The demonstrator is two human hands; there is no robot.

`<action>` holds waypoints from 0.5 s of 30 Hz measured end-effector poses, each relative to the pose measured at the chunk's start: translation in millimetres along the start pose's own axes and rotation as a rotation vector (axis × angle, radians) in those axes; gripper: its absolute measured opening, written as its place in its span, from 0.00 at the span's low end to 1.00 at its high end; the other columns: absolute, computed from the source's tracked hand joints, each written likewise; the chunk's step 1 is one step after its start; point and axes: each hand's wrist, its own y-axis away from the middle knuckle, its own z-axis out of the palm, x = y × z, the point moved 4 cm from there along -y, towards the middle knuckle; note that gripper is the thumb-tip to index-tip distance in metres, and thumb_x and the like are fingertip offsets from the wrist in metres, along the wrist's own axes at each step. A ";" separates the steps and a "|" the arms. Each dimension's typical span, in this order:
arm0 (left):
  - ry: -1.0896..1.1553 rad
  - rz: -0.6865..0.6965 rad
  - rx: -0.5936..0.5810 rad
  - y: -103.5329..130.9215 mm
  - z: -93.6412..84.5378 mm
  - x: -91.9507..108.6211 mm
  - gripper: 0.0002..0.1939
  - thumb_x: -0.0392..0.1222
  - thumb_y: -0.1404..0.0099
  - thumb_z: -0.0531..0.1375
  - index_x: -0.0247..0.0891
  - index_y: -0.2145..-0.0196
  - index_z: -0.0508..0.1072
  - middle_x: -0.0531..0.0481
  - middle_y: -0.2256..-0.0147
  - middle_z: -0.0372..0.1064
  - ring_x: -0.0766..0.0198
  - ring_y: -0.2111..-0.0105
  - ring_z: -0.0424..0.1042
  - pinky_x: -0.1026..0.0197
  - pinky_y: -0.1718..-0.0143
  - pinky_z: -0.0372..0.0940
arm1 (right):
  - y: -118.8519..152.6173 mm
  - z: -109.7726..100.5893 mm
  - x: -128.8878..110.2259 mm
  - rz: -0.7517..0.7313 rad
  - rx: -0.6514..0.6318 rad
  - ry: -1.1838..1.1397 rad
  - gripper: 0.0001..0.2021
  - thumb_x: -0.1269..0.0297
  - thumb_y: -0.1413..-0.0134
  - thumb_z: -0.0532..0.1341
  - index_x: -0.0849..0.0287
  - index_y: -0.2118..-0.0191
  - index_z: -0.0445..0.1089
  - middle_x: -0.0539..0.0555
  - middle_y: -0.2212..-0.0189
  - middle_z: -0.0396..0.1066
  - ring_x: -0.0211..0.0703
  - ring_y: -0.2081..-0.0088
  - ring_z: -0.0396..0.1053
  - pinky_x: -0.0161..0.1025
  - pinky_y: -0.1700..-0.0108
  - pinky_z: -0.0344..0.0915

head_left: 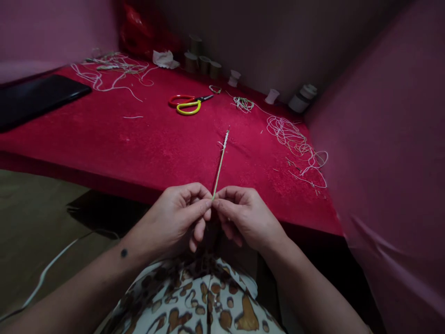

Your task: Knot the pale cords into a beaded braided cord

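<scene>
A thin pale green and white braided cord [219, 171] runs from the red tabletop down to my fingertips at the table's front edge. Its far end looks white and knotted, with a short loose thread beside it. My left hand [186, 208] pinches the near end of the cord between thumb and forefinger. Close against it, my right hand [239, 211] pinches at the same spot, its other fingers curled. Whatever lies between the fingertips is too small to make out.
Red and yellow scissors [189, 105] lie on the red cloth [156, 148]. Thread tangles [290, 137] spread at right, more [114, 69] at back left. A black flat device [41, 99] is at far left. Spools [204, 64] and a bottle [303, 97] stand along the back.
</scene>
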 end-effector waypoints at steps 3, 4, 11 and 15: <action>-0.077 0.006 0.014 1.4 -0.4 -0.1 0.11 0.47 0.40 0.57 0.39 0.74 0.63 0.58 0.88 0.62 0.70 0.89 0.62 0.67 0.87 0.59 | -4.4 -5.0 -0.2 -0.007 0.068 0.042 0.08 0.65 0.48 0.57 0.59 0.76 0.61 0.41 0.91 0.54 0.28 0.91 0.48 0.26 0.90 0.43; -0.112 0.015 0.024 1.7 -0.7 -0.6 0.10 0.46 0.39 0.56 0.39 0.73 0.63 0.58 0.88 0.63 0.70 0.88 0.62 0.67 0.86 0.59 | -5.7 -6.1 -0.6 -0.022 0.089 0.072 0.08 0.66 0.49 0.58 0.59 0.76 0.61 0.41 0.90 0.53 0.27 0.90 0.48 0.26 0.89 0.44; -0.446 0.118 0.120 4.3 -11.5 3.1 0.09 0.46 0.37 0.53 0.40 0.70 0.66 0.56 0.84 0.66 0.66 0.85 0.65 0.65 0.84 0.59 | -11.6 -6.9 -2.7 -0.070 0.133 0.198 0.08 0.67 0.52 0.58 0.61 0.78 0.62 0.42 0.88 0.54 0.27 0.87 0.50 0.27 0.84 0.47; -0.860 0.387 0.269 18.7 -12.7 17.5 0.10 0.44 0.36 0.53 0.39 0.70 0.69 0.53 0.78 0.68 0.66 0.79 0.67 0.63 0.77 0.60 | -10.1 -5.5 -4.2 -0.106 0.170 0.212 0.08 0.67 0.52 0.58 0.61 0.78 0.63 0.43 0.88 0.54 0.27 0.86 0.50 0.28 0.84 0.47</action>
